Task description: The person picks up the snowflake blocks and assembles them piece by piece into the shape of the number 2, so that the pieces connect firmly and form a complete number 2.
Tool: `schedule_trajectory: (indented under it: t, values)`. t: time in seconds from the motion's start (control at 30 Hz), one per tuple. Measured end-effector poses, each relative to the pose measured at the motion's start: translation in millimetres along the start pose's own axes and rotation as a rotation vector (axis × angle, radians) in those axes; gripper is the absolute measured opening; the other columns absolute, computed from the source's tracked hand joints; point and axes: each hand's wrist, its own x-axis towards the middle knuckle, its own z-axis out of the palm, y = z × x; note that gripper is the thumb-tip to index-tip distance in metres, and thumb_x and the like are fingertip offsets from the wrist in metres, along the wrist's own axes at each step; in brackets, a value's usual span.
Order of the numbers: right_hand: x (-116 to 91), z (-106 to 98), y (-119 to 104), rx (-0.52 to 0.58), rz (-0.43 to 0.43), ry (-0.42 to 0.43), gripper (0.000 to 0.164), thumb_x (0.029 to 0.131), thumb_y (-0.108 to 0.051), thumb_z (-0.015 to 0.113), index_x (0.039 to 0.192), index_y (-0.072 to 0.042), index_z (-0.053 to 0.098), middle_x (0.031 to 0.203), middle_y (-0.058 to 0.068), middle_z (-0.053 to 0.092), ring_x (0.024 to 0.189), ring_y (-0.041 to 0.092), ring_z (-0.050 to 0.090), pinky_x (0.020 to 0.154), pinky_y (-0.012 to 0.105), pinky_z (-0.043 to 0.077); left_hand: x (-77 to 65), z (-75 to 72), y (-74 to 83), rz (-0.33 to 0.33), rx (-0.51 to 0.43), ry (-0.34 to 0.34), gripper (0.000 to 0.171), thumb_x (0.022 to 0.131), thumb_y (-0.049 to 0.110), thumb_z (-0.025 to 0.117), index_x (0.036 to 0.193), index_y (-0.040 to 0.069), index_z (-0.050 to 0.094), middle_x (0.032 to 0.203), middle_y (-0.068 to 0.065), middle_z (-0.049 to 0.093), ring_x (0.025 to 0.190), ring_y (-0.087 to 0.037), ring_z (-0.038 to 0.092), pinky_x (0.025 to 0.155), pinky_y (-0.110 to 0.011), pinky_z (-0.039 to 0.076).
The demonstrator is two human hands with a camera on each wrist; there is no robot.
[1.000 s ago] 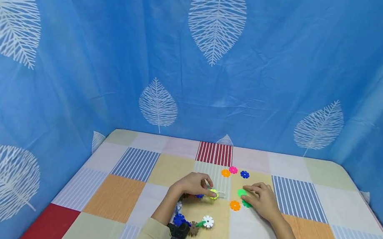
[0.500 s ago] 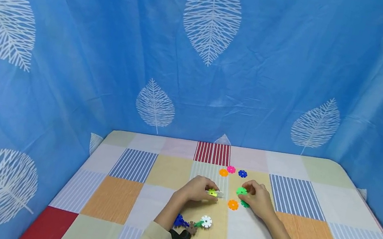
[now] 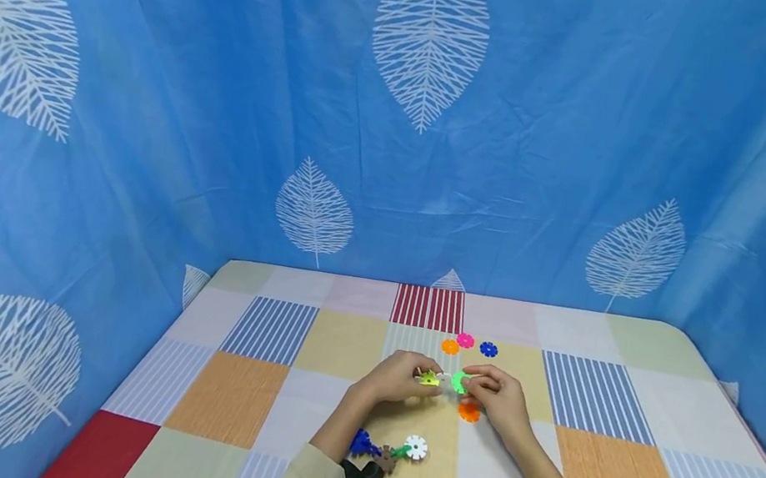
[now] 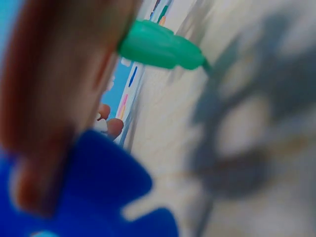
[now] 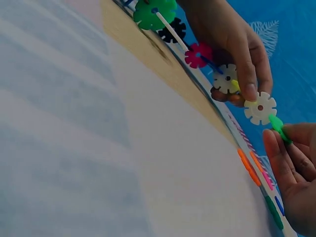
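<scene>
Left hand (image 3: 400, 376) grips the yellow disc (image 3: 430, 380); at its three o'clock, right hand (image 3: 496, 395) pinches the green disc (image 3: 458, 382). Best square it slot-to-slot with the white disc (image 5: 253, 109).

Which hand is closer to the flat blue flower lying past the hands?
The right hand. It's on the near side of the blue flower, not touching it; the left hand is farther off, to the flower's left.

Beyond the far edge of the table (image 3: 235, 396), a curtain (image 3: 523, 127) is hanging. Nearest that edge, three loose interlocking discs (image 3: 469, 341) are lying. A disc chain (image 3: 364, 444) is stretching from the left hand (image 3: 399, 378) toward the near edge; beside the right hand (image 3: 502, 401), a single disc (image 3: 469, 413) is lying.
</scene>
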Motion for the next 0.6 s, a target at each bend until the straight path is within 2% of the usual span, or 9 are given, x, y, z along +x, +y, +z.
schedule_trajectory:
  t: [0.13,0.27,0.6]
  values:
    - [-0.6,1.8,0.0,0.042,0.003,0.048,0.027,0.085,-0.003,0.064,0.107,0.012,0.057,0.079,0.017,0.066,0.063,0.024,0.065,0.062,0.032,0.055,-0.4,-0.1,0.9,0.014,0.000,0.018,0.021,0.088,0.031,0.062,0.098,0.014,0.071,0.083,0.008,0.066,0.066,0.000,0.054,0.061,-0.014,0.044]
    - [-1.6,4.5,-0.2,0.075,0.026,0.045,0.028,0.084,-0.002,0.065,0.106,0.013,0.054,0.079,0.015,0.066,0.063,0.023,0.065,0.063,0.033,0.055,-0.8,-0.9,2.5,0.018,0.020,0.025,0.022,0.091,0.031,0.058,0.095,0.015,0.072,0.079,0.010,0.066,0.060,0.002,0.052,0.058,-0.014,0.043]
    - [-0.8,9.5,2.3,0.120,0.095,0.008,0.029,0.087,0.000,0.060,0.111,0.015,0.055,0.077,0.014,0.066,0.062,0.020,0.066,0.064,0.032,0.055,1.2,-0.5,3.5,0.054,0.185,0.077,0.020,0.089,0.033,0.061,0.088,0.018,0.074,0.082,0.012,0.066,0.069,0.002,0.055,0.065,-0.015,0.044]
